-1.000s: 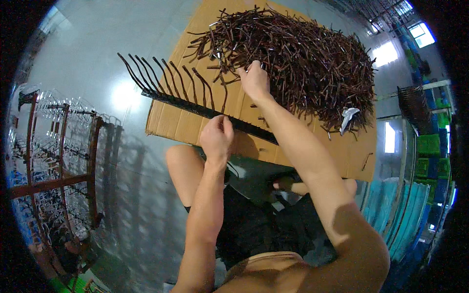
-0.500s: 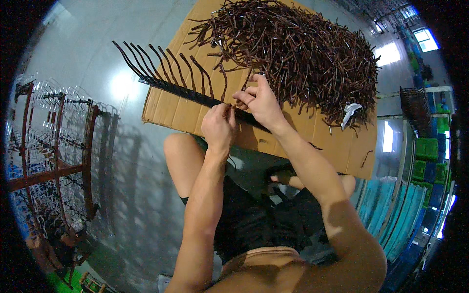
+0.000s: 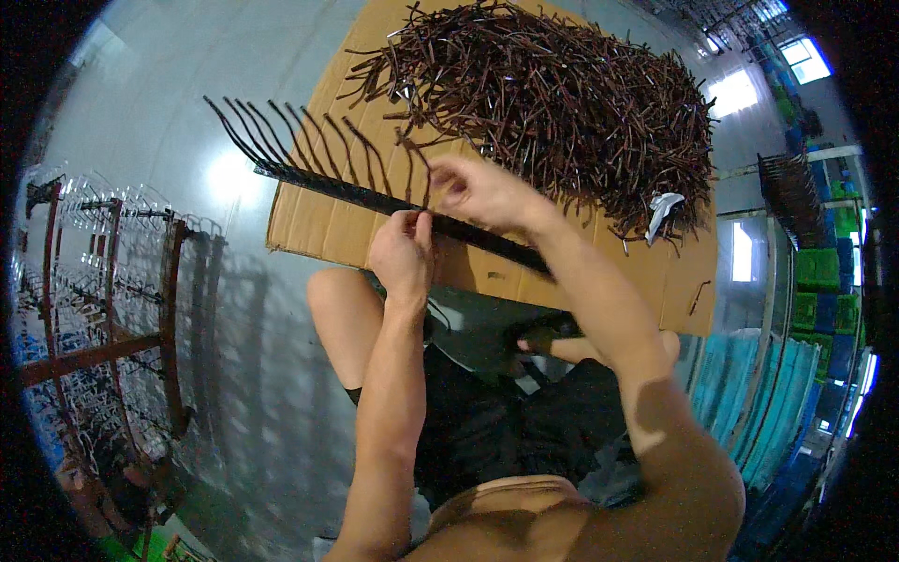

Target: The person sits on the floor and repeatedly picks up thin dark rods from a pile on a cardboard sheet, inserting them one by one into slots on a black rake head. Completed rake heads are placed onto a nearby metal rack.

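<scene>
My left hand (image 3: 403, 255) is closed on the near edge of a long black bar (image 3: 496, 246), thumb and fingers pinching it around its middle. A row of thin, bent brown rods (image 3: 368, 161) stands up from the bar's left part, spaced side by side. My right hand (image 3: 492, 195) is over the bar, just right of the last rod (image 3: 429, 184) in the row. Its fingers are curled but smeared by motion, so I cannot tell whether they grip that rod. The bar's right end passes beneath my right forearm.
A big heap of similar brown rods (image 3: 562, 103) covers the far part of the cardboard sheet (image 3: 655, 281). A crumpled white scrap (image 3: 665, 214) lies at its right edge, a loose rod (image 3: 700, 296) nearer me. A rack (image 3: 103, 281) stands left; green crates (image 3: 817, 272) are stacked right.
My right hand has moved left from beside the heap toward the row's last rod. The bar has tilted slightly, its left end dropping lower in the view. My left hand still grips it.
</scene>
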Motion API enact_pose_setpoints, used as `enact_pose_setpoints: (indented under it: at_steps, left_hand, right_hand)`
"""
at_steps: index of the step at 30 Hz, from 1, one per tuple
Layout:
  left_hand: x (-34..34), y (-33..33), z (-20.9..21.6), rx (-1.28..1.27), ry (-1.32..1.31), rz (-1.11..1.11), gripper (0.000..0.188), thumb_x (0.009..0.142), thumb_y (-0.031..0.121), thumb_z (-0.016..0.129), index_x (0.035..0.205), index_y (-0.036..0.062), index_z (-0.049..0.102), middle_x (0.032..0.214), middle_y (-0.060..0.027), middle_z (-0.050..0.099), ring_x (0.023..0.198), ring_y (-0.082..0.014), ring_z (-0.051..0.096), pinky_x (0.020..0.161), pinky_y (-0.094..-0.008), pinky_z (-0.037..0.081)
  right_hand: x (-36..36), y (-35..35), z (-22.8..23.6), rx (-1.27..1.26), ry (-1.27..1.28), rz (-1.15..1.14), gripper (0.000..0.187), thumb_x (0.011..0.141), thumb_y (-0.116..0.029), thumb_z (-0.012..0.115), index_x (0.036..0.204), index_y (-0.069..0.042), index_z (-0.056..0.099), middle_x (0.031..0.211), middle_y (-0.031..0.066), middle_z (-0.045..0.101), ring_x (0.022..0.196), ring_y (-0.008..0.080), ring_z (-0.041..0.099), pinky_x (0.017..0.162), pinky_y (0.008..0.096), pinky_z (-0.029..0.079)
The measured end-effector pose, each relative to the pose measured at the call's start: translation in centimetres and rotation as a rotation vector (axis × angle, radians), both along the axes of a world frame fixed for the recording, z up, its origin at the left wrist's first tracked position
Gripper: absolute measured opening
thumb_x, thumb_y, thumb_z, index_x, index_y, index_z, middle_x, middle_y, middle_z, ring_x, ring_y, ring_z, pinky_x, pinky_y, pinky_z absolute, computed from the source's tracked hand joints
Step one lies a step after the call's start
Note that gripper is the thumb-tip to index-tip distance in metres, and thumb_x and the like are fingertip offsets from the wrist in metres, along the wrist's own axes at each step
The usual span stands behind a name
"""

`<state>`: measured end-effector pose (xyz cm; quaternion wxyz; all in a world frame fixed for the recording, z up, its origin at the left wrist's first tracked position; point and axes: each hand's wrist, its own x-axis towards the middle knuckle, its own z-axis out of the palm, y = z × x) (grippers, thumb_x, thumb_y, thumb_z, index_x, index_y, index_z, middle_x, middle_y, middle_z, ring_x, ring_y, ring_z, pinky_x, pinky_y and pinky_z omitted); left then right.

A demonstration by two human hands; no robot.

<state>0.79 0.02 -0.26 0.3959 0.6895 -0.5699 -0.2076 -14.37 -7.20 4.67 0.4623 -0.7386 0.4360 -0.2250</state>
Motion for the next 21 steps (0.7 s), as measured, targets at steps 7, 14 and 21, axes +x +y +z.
enact_pose_setpoints:
  at_steps: [7,14,21]
  left_hand:
    - [-1.4,-0.1,-0.2,-0.062,0.058,-0.1,0.017,0.082,0.02,0.062,0.089,0.0056,0.066,0.08,-0.0126,0.066,0.076,-0.0309,0.062,0.069,-0.0403,0.049]
    - [-1.3,-0.2,-1.3,-0.162,-0.036,-0.126,0.013,0.083,0.017,0.062,0.087,0.0046,0.065,0.081,-0.0119,0.065,0.078,-0.0313,0.061,0.068,-0.0408,0.047]
    - [-1.7,-0.3,-0.7,-0.178,-0.097,-0.146,0.012,0.082,0.015,0.061,0.077,0.0042,0.061,0.075,-0.0125,0.061,0.072,-0.0323,0.058,0.065,-0.0417,0.045]
  right_hand:
    - [-4.5,-5.7,-1.4,-0.727,0.944,-0.336,0.009,0.083,-0.007,0.054,0.088,-0.001,0.057,0.097,0.0145,0.051,0.096,0.0316,0.054,0.074,0.0453,0.05]
    - [-0.6,0.4,-0.7,-0.274,-0.011,-0.473,0.016,0.086,-0.016,0.063,0.092,-0.001,0.062,0.083,0.0107,0.066,0.076,0.0228,0.065,0.07,0.0349,0.05]
    - [1.1,3.9,-1.7,0.049,-0.266,-0.536,0.013,0.091,-0.01,0.06,0.095,0.002,0.058,0.078,0.0056,0.066,0.074,0.0097,0.062,0.066,0.0249,0.05]
